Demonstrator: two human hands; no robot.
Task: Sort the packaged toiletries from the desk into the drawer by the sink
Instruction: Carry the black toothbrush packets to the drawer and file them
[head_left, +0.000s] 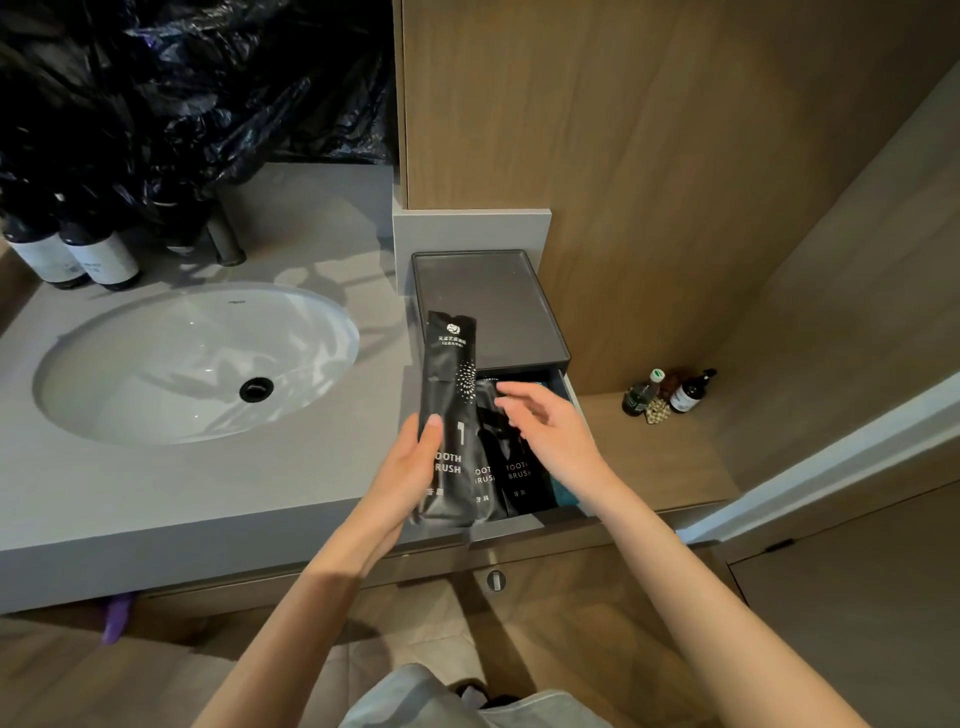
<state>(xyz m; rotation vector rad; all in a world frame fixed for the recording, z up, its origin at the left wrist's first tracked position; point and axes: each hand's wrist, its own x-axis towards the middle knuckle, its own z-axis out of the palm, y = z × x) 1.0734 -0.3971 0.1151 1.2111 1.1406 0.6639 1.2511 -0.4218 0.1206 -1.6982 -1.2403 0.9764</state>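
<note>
My left hand (410, 462) grips a black toothbrush packet (449, 384) by its lower half and holds it upright over the left side of the open drawer (574, 395). Two more black toothbrush packets (511, 467) lie flat inside the drawer, with something teal at the drawer's right side. My right hand (545, 421) hovers over those packets with its fingers spread and nothing in it. The drawer slides out from under a dark box (488, 306) at the right end of the grey counter.
A white oval sink (197, 364) sits in the grey counter (156, 493) to the left. Dark bottles (72, 254) stand at the back left under black plastic bags (182, 88). Small bottles (670, 392) stand on a wooden ledge to the right.
</note>
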